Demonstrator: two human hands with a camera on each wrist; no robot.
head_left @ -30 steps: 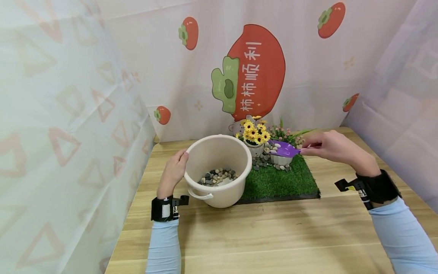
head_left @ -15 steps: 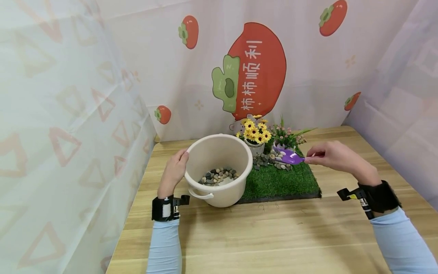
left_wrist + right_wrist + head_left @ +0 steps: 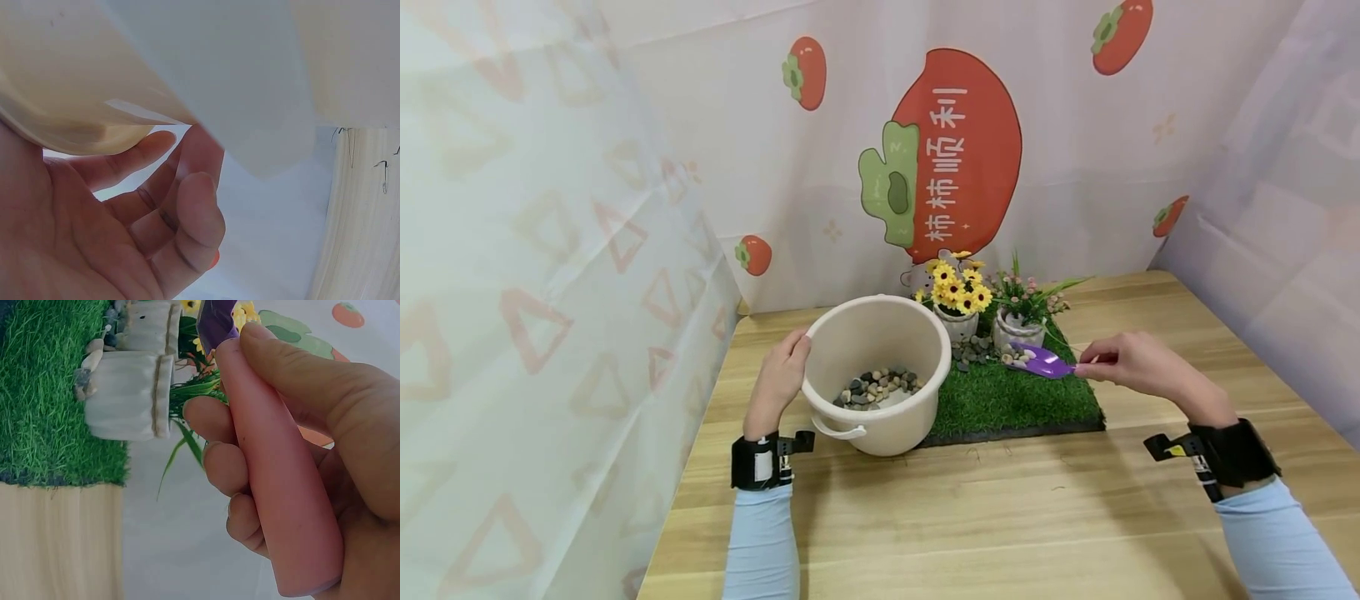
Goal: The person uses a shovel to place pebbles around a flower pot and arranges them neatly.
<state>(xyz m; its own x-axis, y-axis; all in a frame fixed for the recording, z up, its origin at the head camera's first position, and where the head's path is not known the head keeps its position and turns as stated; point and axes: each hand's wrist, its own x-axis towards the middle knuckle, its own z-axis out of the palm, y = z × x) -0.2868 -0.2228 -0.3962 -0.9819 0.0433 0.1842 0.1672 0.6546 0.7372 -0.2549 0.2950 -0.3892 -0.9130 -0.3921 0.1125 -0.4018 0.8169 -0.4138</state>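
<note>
My left hand [image 3: 777, 379] grips the rim of a beige plastic bucket [image 3: 887, 437] at its left side. In the left wrist view, its fingers [image 3: 199, 212] curl beside the bucket wall. Grey, brown and pale pebbles [image 3: 877, 388] lie on the bucket's bottom. My right hand [image 3: 1138, 371] holds a small garden trowel, its purple blade [image 3: 1048, 363] low over the artificial turf [image 3: 1015, 404]. The trowel's pink handle [image 3: 281, 469] shows in the right wrist view, with the fingers wrapped round it. Pale pebbles [image 3: 1015, 356] lie at the blade's tip, in front of a pot.
Behind the trowel stands a whitish pot [image 3: 1017, 330] with pink flowers and long leaves. Left of it, another pot [image 3: 961, 325] holds yellow flowers [image 3: 953, 287]. More pebbles [image 3: 973, 350] lie around the pots. The wooden table [image 3: 970, 517] reaches a printed curtain [image 3: 1060, 183] behind.
My right hand has lowered the trowel, moving it nearer to me and slightly right, from in front of the pink-flower pot down close over the turf. My left hand stays on the bucket.
</note>
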